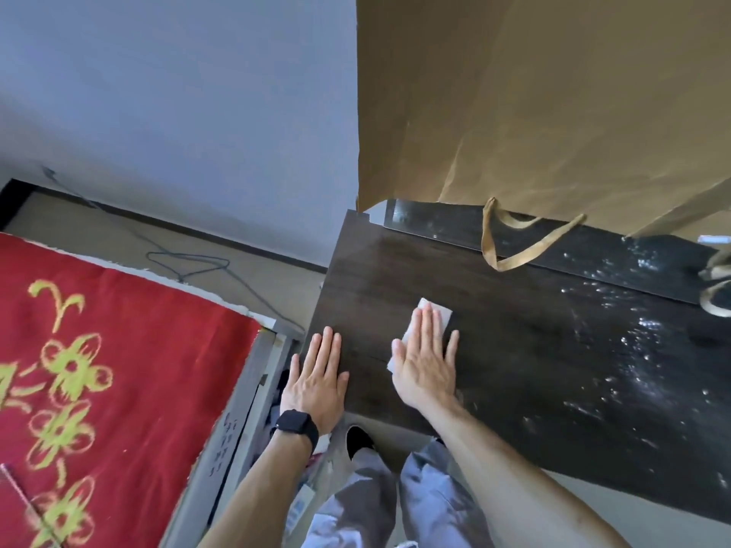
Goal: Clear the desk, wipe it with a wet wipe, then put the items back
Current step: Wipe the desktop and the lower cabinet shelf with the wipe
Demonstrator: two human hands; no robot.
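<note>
The wet wipe lies flat on the counter under the right grip, whose straight, spread fingers press it down. Its long axis runs roughly 1 to 7 o'clock. The dry stretch, probably next, lies toward 9 o'clock, where the left grip rests flat and empty.

Left hand: flat, palm down, fingers straight and close together.
Right hand: flat, palm down, fingers straight, thumb splayed.
Left forearm, right forearm: bare, stretched forward.
</note>
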